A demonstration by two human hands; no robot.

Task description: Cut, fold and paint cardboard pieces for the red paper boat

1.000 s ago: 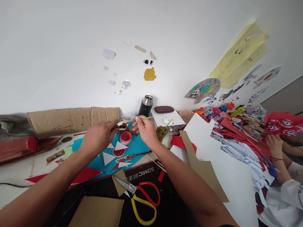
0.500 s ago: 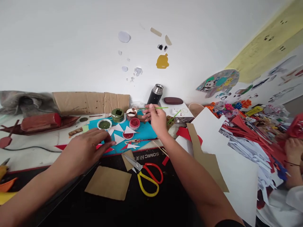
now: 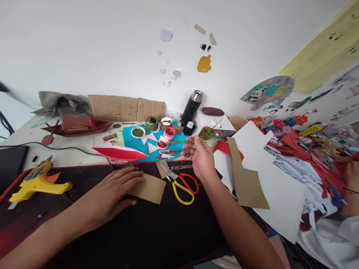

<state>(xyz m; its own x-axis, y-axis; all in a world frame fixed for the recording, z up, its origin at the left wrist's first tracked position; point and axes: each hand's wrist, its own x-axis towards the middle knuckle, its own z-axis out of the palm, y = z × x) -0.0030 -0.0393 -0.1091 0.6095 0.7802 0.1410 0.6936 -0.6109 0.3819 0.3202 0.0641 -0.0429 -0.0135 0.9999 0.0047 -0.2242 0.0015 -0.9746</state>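
Cardboard point(image 3: 153, 189) is closest to the work, lying flat on the black mat point(image 3: 140, 235), with the left hand point(image 3: 113, 190) palm-down over its left end. Thumb and fingers are spread apart there; can't tell if they're pressing or pinching the edge, or just lying over it. Scissors point(image 3: 183, 188) sit just right of the card, handles towards us, and the glue gun point(image 3: 39, 181) is way off to the left. A bit further out, the right hand point(image 3: 201, 157) has a green paintbrush point(image 3: 179, 142) between thumb and fingers, brown gunk on the bristles, pointing left in front of the paint stuff. So I'd call this the loaded-brush stage, with no brown showing on the visible part of the card. Any stroke on it would need the brush brought nearer and lower, clear of the scissors, with the left fingers keeping the card steady and out of the wet paint. Behind the brush, red point(image 3: 169, 133), brown point(image 3: 166, 123) and green point(image 3: 152, 124) pots stand open on the blue sheet point(image 3: 127, 133). Model boat's point(image 3: 77, 125) back left, black flask point(image 3: 192, 107) near the wall point(image 3: 112, 48).
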